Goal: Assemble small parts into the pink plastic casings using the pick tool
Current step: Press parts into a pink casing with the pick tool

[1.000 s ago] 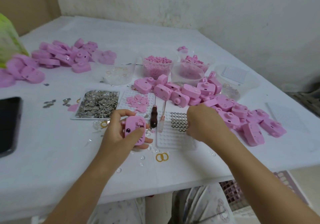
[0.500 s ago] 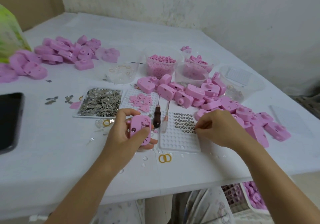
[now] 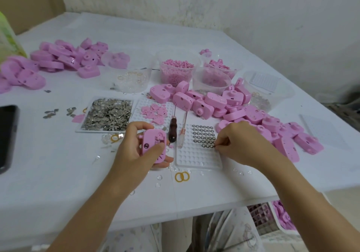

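My left hand (image 3: 134, 150) grips a pink casing (image 3: 153, 145) upright above the table, thumb across its front. My right hand (image 3: 239, 142) pinches a thin pick tool (image 3: 215, 145) whose tip touches a small dark ring at the right end of the lowest filled row on the white dimpled tray (image 3: 198, 154). Rows of small rings (image 3: 203, 135) fill the tray's far part. A brown-handled tool (image 3: 172, 131) and a clear-handled tool (image 3: 182, 133) lie between my hands.
A pile of pink casings (image 3: 243, 115) spreads right of the tray; another pile (image 3: 58, 59) sits far left. A tray of metal pieces (image 3: 108, 114), a tray of pink bits (image 3: 155, 111), clear tubs (image 3: 176, 70), a black phone (image 3: 6, 135) and two yellow rings (image 3: 182, 176) are around.
My right hand has settled at the tray's right side, and the pick tip now rests on a ring. My left hand keeps holding the casing in about the same place.
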